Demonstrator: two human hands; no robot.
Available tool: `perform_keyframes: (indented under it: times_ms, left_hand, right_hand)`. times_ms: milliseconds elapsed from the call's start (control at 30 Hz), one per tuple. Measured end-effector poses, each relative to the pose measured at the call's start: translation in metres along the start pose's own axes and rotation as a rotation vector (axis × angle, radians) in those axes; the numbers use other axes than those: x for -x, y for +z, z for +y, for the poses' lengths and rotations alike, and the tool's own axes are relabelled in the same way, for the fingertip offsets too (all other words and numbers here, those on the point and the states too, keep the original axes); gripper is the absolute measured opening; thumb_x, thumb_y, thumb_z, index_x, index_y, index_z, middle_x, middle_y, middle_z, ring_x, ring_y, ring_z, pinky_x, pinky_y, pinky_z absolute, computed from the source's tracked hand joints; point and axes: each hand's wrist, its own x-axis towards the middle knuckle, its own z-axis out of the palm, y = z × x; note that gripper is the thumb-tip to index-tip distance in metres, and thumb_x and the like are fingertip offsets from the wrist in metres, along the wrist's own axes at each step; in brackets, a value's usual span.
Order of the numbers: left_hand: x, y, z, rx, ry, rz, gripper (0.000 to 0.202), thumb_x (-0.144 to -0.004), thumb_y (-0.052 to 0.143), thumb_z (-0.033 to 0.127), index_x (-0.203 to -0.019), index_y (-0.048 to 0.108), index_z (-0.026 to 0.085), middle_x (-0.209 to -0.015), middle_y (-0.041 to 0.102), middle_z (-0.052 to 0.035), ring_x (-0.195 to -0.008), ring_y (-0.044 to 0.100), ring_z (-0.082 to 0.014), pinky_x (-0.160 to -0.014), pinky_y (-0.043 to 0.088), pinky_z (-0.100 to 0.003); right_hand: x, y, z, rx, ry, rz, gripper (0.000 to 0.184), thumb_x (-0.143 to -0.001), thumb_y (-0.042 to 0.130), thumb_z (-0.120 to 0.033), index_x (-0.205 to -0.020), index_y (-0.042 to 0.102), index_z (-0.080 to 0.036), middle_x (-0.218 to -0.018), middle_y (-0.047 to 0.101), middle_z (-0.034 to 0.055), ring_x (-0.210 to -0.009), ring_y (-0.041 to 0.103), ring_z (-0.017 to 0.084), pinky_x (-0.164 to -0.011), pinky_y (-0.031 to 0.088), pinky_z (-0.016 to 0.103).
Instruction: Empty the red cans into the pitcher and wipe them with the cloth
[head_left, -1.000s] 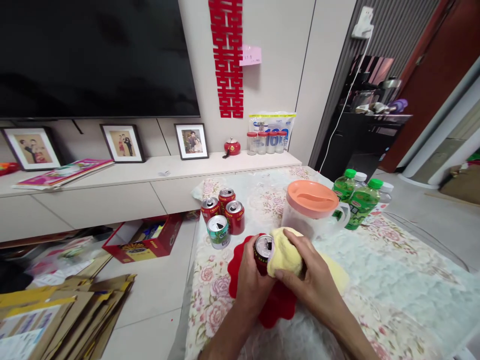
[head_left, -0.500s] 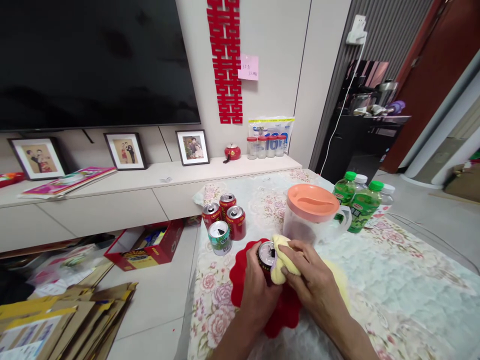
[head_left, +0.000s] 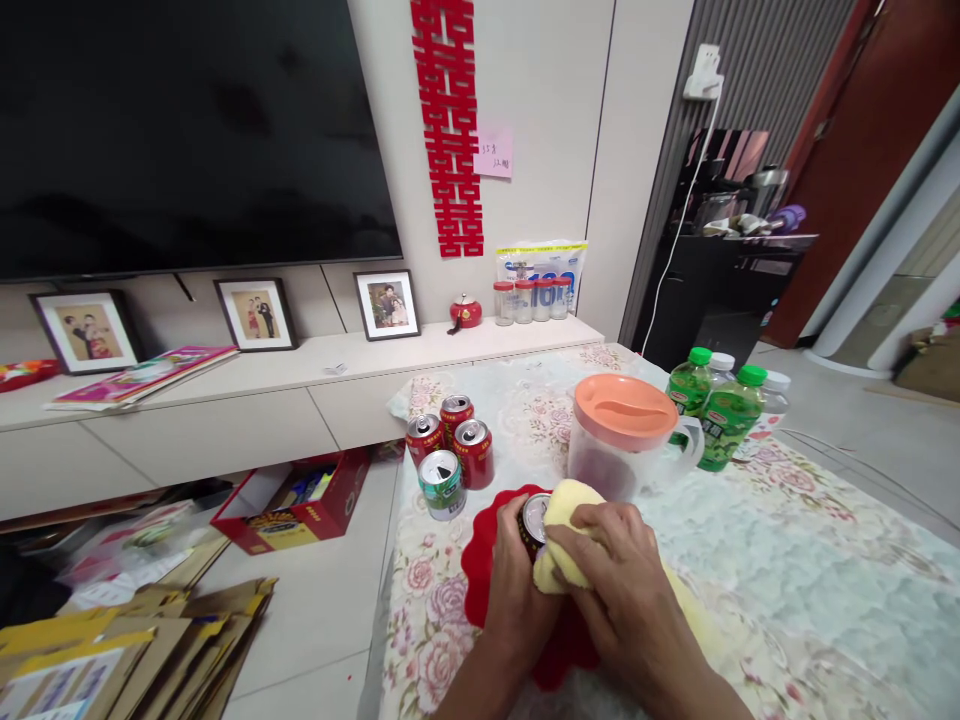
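Observation:
My left hand (head_left: pixel 517 590) wraps round a red drink can (head_left: pixel 534 520) held over a red scalloped mat (head_left: pixel 480 575) on the floral tablecloth (head_left: pixel 787 560). My right hand (head_left: pixel 607 565) presses a yellow cloth (head_left: pixel 564 535) against the can's right side and top. The can's silver top with its opened tab shows between the two hands. The cloth trails off to the right under my right wrist.
Three red cans (head_left: pixel 454 440) and a green can (head_left: pixel 442 484) stand just left of the mat. A clear pitcher with an orange lid (head_left: pixel 624 435) is behind my hands, green bottles (head_left: pixel 712 410) to its right. Cardboard (head_left: pixel 127 650) and a red box (head_left: pixel 296 495) lie on the floor at left.
My right hand slid the yellow cloth up over the can's top, covering more of it. The view tilted down slightly; my left hand keeps its grip.

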Motion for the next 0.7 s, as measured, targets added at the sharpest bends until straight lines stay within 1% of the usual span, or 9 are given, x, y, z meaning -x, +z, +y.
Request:
perform_keyframes:
  times_ms: [67,133,233,333,433,533,600,633,700]
  left_hand:
    - [0.0,0.001,0.003,-0.015,0.027,0.014,0.048,-0.079,0.072,0.035,-0.122,0.055,0.024,-0.121,0.073,-0.0126,-0.109,0.073,-0.0319,-0.096,0.058,-0.049]
    - [0.001,0.002,0.005,-0.028,0.064,0.042,0.046,-0.078,0.074,0.033,-0.119,0.055,0.023,-0.117,0.074,-0.0114,-0.106,0.073,-0.0306,-0.094,0.059,-0.046]
    - [0.001,0.002,0.006,-0.038,0.078,0.031,0.05,-0.072,0.075,0.025,-0.118,0.054,0.023,-0.113,0.074,-0.0099,-0.101,0.073,-0.0293,-0.09,0.06,-0.044]
    - [0.001,0.002,0.005,-0.004,0.068,-0.012,0.053,-0.068,0.073,0.018,-0.118,0.054,0.022,-0.114,0.074,-0.0099,-0.103,0.073,-0.0296,-0.093,0.06,-0.045]
    - [0.0,0.002,0.003,0.073,0.071,-0.033,0.054,-0.068,0.073,0.018,-0.119,0.056,0.021,-0.118,0.074,-0.0117,-0.108,0.074,-0.031,-0.098,0.059,-0.047]
    - [-0.001,0.002,0.0,0.163,0.045,-0.051,0.058,-0.067,0.075,0.016,-0.122,0.058,0.021,-0.12,0.076,-0.0112,-0.111,0.074,-0.0308,-0.1,0.059,-0.045]
    - [-0.001,0.003,-0.004,0.22,0.041,-0.032,0.061,-0.065,0.076,0.016,-0.124,0.06,0.022,-0.122,0.076,-0.0106,-0.114,0.073,-0.0305,-0.103,0.057,-0.044]
    - [0.0,0.004,-0.007,0.252,0.055,-0.014,0.063,-0.065,0.078,0.018,-0.125,0.06,0.022,-0.123,0.076,-0.0108,-0.116,0.072,-0.0308,-0.105,0.056,-0.044]
    - [0.0,0.006,-0.012,0.325,0.098,0.01,0.066,-0.067,0.083,0.03,-0.128,0.061,0.022,-0.126,0.075,-0.0121,-0.119,0.071,-0.0321,-0.107,0.055,-0.044]
  right_hand:
    - [0.001,0.004,0.005,-0.062,0.077,0.024,0.037,-0.094,0.055,-0.01,-0.125,0.065,-0.027,-0.116,0.062,0.011,-0.105,0.063,0.029,-0.084,0.058,0.046]
    - [0.002,0.007,0.01,-0.143,0.147,0.041,0.031,-0.097,0.056,-0.014,-0.124,0.066,-0.027,-0.12,0.063,0.0102,-0.11,0.064,0.026,-0.089,0.059,0.04]
    - [0.002,0.01,0.017,-0.235,0.225,0.057,0.025,-0.101,0.055,-0.022,-0.121,0.068,-0.029,-0.117,0.069,0.0069,-0.105,0.069,0.021,-0.089,0.059,0.032]
    - [0.003,0.013,0.025,-0.295,0.336,0.06,0.026,-0.101,0.052,-0.025,-0.119,0.07,-0.028,-0.115,0.074,0.0048,-0.104,0.073,0.019,-0.089,0.059,0.029]
    - [0.004,0.017,0.031,-0.34,0.446,0.035,0.028,-0.099,0.052,-0.033,-0.117,0.073,-0.026,-0.114,0.077,0.0059,-0.104,0.075,0.02,-0.09,0.06,0.029]
    - [0.004,0.019,0.034,-0.401,0.528,0.015,0.034,-0.097,0.051,-0.04,-0.116,0.075,-0.023,-0.116,0.078,0.0085,-0.105,0.076,0.023,-0.092,0.061,0.031]
    - [0.003,0.019,0.035,-0.444,0.574,0.01,0.038,-0.096,0.052,-0.045,-0.116,0.075,-0.022,-0.118,0.078,0.01,-0.107,0.076,0.024,-0.095,0.06,0.032]
    - [0.003,0.019,0.036,-0.466,0.593,0.009,0.04,-0.095,0.052,-0.047,-0.117,0.075,-0.022,-0.119,0.078,0.0107,-0.108,0.076,0.025,-0.096,0.06,0.033]
    - [0.002,0.018,0.037,-0.517,0.626,0.002,0.044,-0.094,0.052,-0.05,-0.118,0.074,-0.02,-0.121,0.078,0.012,-0.109,0.075,0.026,-0.098,0.059,0.033]
